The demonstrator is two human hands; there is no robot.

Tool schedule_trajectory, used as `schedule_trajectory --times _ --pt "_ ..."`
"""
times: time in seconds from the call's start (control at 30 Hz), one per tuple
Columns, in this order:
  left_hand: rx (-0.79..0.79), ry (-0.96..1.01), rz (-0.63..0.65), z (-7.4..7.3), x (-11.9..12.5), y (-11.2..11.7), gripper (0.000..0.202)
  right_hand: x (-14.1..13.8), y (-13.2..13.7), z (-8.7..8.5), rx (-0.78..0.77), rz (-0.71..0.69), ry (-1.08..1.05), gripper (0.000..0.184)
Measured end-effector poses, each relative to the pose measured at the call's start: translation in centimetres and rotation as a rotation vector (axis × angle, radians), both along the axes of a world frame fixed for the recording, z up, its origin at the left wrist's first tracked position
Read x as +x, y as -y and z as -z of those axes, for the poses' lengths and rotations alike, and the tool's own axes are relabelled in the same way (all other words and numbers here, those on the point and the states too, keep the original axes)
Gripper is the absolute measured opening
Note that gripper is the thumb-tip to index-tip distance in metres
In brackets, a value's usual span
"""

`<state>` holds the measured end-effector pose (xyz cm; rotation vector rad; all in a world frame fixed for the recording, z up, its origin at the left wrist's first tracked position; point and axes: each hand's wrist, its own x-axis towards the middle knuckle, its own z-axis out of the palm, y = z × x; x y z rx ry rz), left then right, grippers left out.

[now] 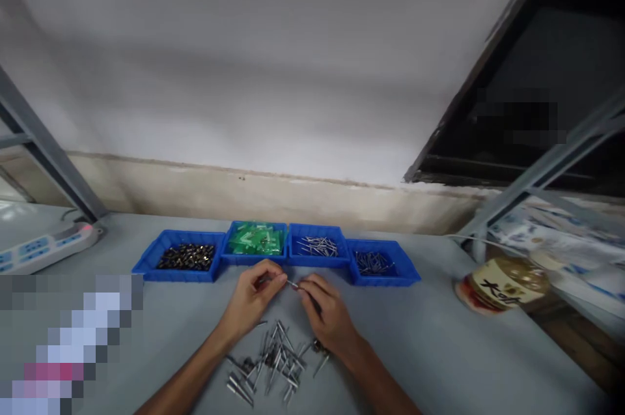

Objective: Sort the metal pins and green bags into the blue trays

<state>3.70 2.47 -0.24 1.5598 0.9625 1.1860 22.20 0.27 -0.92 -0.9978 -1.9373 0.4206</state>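
Note:
My left hand (258, 294) and my right hand (327, 307) meet above the table, fingertips pinched on opposite ends of a thin metal rod (293, 284). Its exact kind is too small to make out, and the fingers cover both ends. Below them on the table lies a loose pile of slim metal parts (278, 356), silvery and pointed, with some small dark brass-like pieces among them. Just beyond the hands stand a blue bin of shiny thin pins (318, 246) and a blue bin of green plastic pieces (256, 239).
At the left of the row is a blue bin of small brass-coloured parts (188, 257); at the right, a blue bin of darker thin pins (374, 262). A power strip (49, 249) lies far left. A labelled jar (505, 283) stands right, near metal frame posts (527, 174).

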Motion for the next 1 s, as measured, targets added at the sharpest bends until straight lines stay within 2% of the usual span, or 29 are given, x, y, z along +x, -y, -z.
schedule_trajectory --times 0.17,0.3,0.47,0.63,0.73,0.83,0.93,1.0 --pt "-0.078 0.053 0.010 1.0 -0.1 -0.3 0.020 0.9 0.1 0.4 -0.078 -0.021 -0.041 0.015" --pt "-0.078 0.110 0.014 1.5 0.0 -0.6 0.010 0.8 -0.1 0.6 -0.113 0.020 -0.087 0.011" --pt "-0.012 0.018 0.045 0.7 -0.5 -0.8 0.003 0.2 0.1 0.5 -0.179 0.045 -0.172 0.006" --pt "0.026 -0.045 0.095 -0.4 -0.8 -0.6 0.001 -0.1 0.5 -0.3 -0.428 0.015 -0.260 0.016" --pt "0.030 -0.102 0.079 -0.6 -0.9 -0.6 0.010 -0.3 0.5 -0.4 -0.621 0.013 -0.410 0.019" --pt "-0.015 -0.205 0.047 -0.5 -1.1 -0.8 0.020 -0.5 0.1 0.0 -0.779 0.037 -0.653 0.023" --pt "-0.068 -0.337 0.010 -0.2 -1.2 -1.0 0.016 -0.3 -0.5 0.2 -0.882 0.065 -0.893 0.023" --pt "-0.066 -0.401 -0.019 0.0 -1.3 -1.1 0.019 0.2 -1.0 0.0 -0.898 0.081 -1.008 0.020"
